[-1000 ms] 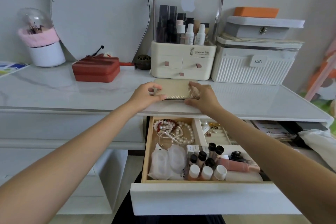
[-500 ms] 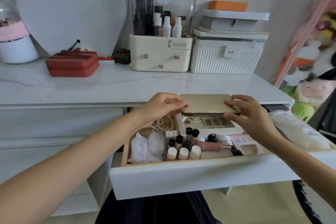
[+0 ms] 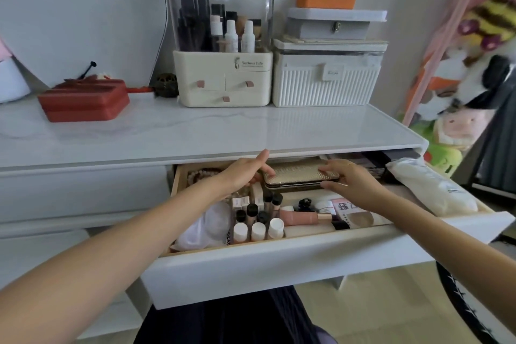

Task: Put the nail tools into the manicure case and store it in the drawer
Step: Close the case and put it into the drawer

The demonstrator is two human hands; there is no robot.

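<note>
Evidently caught mid-placement: found the manicure case (image 3: 300, 174), closed, toward twelve o'clock in the open drawer (image 3: 279, 262), just under the lip of the tabletop (image 3: 251, 131). Could not tell whether it already rested on the things beneath or hung just above them.

Held it at both short ends. Saw the left hand (image 3: 244, 174) at the case's nine o'clock end, fingers curled against it and one digit lifted free toward twelve. Saw the right hand (image 3: 353, 180) at the three o'clock end, pinching it with the fingertips (image 3: 325, 169) on top and the thumb at the lower edge.

Judged it stiff and flat, a hard shell with a woven-looking gold skin, so not likely to sag between the two grips. Looked light enough for fingertips alone. Seemed fairly grippy on the textured faces and slicker along the dark seam at the edge. Best taken at the short ends, as done, and kept level.

Noted little bottles (image 3: 258, 229) at six o'clock of the case, beads (image 3: 201, 174) at nine, and a white pouch (image 3: 430, 190) at three.
</note>
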